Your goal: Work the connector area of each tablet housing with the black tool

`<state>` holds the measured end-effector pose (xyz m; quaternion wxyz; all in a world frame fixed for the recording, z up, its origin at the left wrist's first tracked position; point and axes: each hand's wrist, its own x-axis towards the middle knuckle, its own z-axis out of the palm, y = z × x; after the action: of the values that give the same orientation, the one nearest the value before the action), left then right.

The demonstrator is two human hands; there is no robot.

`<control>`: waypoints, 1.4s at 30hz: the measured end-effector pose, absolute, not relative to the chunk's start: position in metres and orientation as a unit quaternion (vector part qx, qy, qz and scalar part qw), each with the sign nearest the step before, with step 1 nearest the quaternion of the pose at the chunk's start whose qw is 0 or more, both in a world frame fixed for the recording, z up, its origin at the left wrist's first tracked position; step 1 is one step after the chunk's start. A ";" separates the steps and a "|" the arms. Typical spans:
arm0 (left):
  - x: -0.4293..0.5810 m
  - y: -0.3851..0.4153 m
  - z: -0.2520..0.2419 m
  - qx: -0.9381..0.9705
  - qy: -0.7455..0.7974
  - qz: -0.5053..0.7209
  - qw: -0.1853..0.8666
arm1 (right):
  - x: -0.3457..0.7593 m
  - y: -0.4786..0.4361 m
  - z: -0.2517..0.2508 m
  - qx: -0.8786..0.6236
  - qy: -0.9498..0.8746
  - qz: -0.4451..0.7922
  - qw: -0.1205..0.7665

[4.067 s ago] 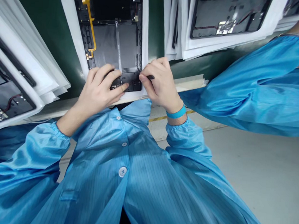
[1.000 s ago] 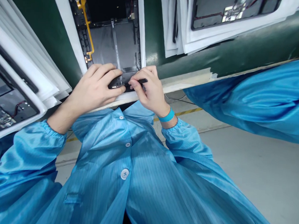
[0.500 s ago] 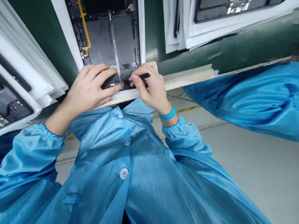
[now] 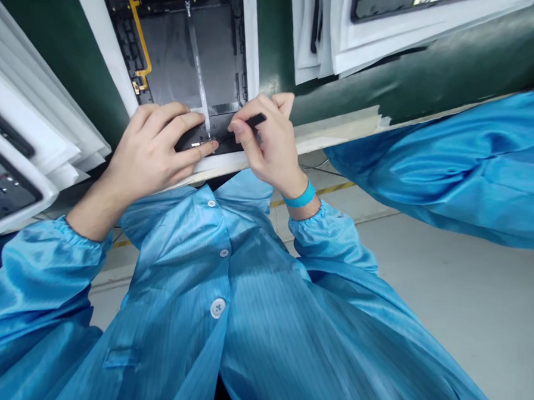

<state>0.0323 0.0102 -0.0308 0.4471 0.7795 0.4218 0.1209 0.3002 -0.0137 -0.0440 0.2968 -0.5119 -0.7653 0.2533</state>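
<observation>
While the left hand (image 4: 150, 146) lay spread on the device casing (image 4: 169, 54) at the near edge of the table (image 4: 389, 81); | right hand (image 4: 272, 140) pinched a dark tool (image 4: 257, 120); | casing seemed stiff, light, fragile; best held along its edges

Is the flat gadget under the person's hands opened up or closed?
Open. The device lies with its insides uncovered: a yellow flex cable and a pale ribbon cable show. Its far end is out of frame.
</observation>
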 end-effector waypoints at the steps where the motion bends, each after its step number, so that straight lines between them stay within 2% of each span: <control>1: 0.033 0.010 -0.030 0.778 0.422 0.120 0.450 | 0.301 -0.013 -0.043 -0.523 -0.760 0.248 0.295; 8: 0.036 0.004 -0.033 0.798 0.412 0.114 0.425 | 0.305 -0.011 -0.045 -0.543 -0.724 0.304 0.297; 17: 0.040 0.005 -0.030 0.813 0.411 0.100 0.401 | 0.303 -0.015 -0.042 -0.584 -0.704 0.218 0.339; 25: 0.049 0.006 -0.022 0.845 0.385 0.100 0.357 | 0.311 -0.018 -0.043 -0.563 -0.691 0.292 0.348; 31: 0.053 0.000 -0.026 0.845 0.405 0.118 0.328 | 0.310 -0.015 -0.048 -0.563 -0.699 0.273 0.347; 36: 0.056 -0.016 -0.029 0.856 0.429 0.136 0.256 | 0.312 -0.016 -0.059 -0.544 -0.661 0.329 0.398; 39: 0.052 -0.025 -0.028 0.808 0.485 0.209 0.261 | 0.310 -0.015 -0.058 -0.552 -0.599 0.332 0.475; 42: 0.046 -0.028 -0.024 0.626 0.597 0.367 0.343 | 0.305 -0.015 -0.046 -0.562 -0.478 0.388 0.552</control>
<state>0.0457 -0.0284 -0.0245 0.3434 0.6255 0.5966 0.3673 0.3051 -0.0150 -0.0459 0.5520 -0.5624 -0.4783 0.3876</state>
